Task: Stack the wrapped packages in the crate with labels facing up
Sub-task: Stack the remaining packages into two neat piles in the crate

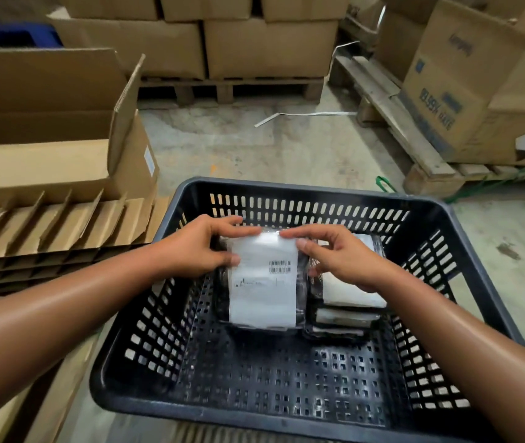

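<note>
A black perforated plastic crate (485,282) stands in front of me. Inside it, a clear-wrapped package (262,289) with a white barcode label facing up is held by both hands. My left hand (203,247) grips its left and far edge; my right hand (338,254) grips its right and far edge. To its right, a short stack of wrapped packages (347,302) sits on the crate floor, white labels up, partly hidden under my right hand.
An open cardboard box (47,139) and a pile of cardboard dividers (56,228) are on the left. Stacked cartons on wooden pallets (232,87) stand behind and at the right (466,91). Bare concrete floor lies beyond the crate.
</note>
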`<state>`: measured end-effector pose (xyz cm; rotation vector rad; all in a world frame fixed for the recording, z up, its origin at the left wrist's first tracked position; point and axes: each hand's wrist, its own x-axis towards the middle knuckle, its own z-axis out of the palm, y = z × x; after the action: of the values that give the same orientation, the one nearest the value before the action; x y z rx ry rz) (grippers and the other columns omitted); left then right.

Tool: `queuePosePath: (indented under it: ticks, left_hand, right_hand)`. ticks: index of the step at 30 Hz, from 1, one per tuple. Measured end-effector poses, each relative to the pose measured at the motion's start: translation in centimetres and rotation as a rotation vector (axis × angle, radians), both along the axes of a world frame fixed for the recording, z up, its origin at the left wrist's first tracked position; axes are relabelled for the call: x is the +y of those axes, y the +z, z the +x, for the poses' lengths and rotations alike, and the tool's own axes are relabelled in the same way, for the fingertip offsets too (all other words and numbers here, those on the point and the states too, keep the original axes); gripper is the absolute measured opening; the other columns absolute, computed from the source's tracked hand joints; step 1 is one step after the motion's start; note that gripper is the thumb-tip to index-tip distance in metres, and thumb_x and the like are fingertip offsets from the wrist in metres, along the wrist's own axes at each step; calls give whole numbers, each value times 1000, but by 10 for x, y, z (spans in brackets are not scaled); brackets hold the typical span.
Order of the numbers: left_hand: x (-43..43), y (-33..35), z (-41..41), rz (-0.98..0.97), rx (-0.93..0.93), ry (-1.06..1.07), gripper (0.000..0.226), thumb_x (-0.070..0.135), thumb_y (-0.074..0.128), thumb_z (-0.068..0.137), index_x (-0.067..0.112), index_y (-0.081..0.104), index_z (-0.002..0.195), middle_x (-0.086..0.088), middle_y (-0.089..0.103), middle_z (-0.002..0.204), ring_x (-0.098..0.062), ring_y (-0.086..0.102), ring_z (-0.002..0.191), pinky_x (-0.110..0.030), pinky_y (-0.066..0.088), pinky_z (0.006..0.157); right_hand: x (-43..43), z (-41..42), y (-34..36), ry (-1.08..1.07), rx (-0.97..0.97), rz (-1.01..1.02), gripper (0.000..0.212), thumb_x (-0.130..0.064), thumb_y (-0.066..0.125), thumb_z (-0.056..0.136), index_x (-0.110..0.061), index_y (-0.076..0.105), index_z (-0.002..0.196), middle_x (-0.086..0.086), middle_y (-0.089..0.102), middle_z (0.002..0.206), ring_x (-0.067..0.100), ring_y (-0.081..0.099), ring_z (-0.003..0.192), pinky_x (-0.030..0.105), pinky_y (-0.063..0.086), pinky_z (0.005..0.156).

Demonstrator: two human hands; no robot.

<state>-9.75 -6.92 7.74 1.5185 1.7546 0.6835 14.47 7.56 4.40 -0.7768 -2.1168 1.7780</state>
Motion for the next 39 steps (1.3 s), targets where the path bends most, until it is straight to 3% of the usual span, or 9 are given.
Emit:
queuePosePath:
  ticks: [4, 7, 10, 12, 16, 18, 21, 25, 39]
  left_hand:
    - [22, -18, 4, -9, 30, 117, 64, 7, 71, 91, 57, 56, 128, 1, 30, 163, -22, 26, 149, -37, 27, 119]
    - [31, -33, 7, -14, 121, 155, 60, 9, 65, 95, 46, 51, 141, 2, 39, 156, -24, 36, 143, -31, 35, 110]
    - [36, -43, 11, -52, 269, 191, 58, 11, 60, 98, 35, 44, 149, -4, 31, 160, -31, 34, 145, -38, 33, 116]
    - [37, -44, 12, -96, 345, 155, 62, 20, 62, 98, 29, 36, 154, -6, 15, 167, -34, 22, 151, -46, 23, 122]
    - [33, -46, 7, -342, 483, -173, 138, 64, 80, 68, 9, -9, 158, -11, -16, 166, -29, -11, 153, -43, 4, 125]
    - [29, -52, 5, -416, 532, -261, 157, 66, 85, 56, 8, -23, 154, -12, -31, 161, -29, -26, 148, -42, -3, 124]
    - [29, -59, 0, -376, 529, -263, 157, 65, 87, 54, 8, -18, 155, -13, -34, 160, -28, -29, 146, -33, -8, 116]
    - [35, -66, -4, -286, 499, -245, 158, 71, 86, 47, 10, -10, 157, -10, -28, 161, -26, -24, 148, -33, -5, 120]
    - [43, -64, -5, -308, 464, -256, 160, 62, 92, 48, 10, -13, 158, -9, -29, 163, -23, -26, 149, -34, -5, 123]
  right_hand:
    - [7, -19, -11, -164, -72, 191, 31, -20, 55, 108, -40, 78, 115, 2, 77, 109, 23, 48, 59, 35, 50, 54]
    - [6, -24, -23, -211, -126, 289, 30, -21, 56, 108, -37, 71, 127, 2, 74, 102, 0, 43, 44, 23, 42, 47]
    - [0, -25, -32, -124, -272, 459, 48, -29, 65, 102, -32, 55, 149, 10, 51, 154, 10, 63, 117, 37, 56, 95]
    - [-5, -25, -35, -65, -389, 542, 60, -35, 68, 99, -26, 48, 155, 13, 29, 169, 28, 36, 151, 52, 43, 115]
    - [-5, -21, -28, 70, -418, 639, 82, -49, 77, 90, -15, 44, 157, 8, 17, 174, 27, 26, 157, 49, 35, 122]
    - [-8, -18, -26, 190, -440, 684, 111, -70, 78, 76, -15, 32, 162, 5, 12, 174, 23, 13, 160, 44, 14, 129]
    - [-20, -21, -37, 331, -605, 868, 140, -88, 68, 65, -13, 6, 166, 9, -13, 173, 30, -14, 159, 52, -15, 123]
    - [-17, -22, -49, 236, -748, 841, 143, -95, 59, 63, -21, -6, 166, 9, -24, 172, 43, -22, 155, 78, -13, 115]
    - [-8, -18, -72, 87, -653, 882, 158, -113, 37, 41, -26, -7, 166, 2, -17, 173, 26, -19, 159, 63, -22, 119]
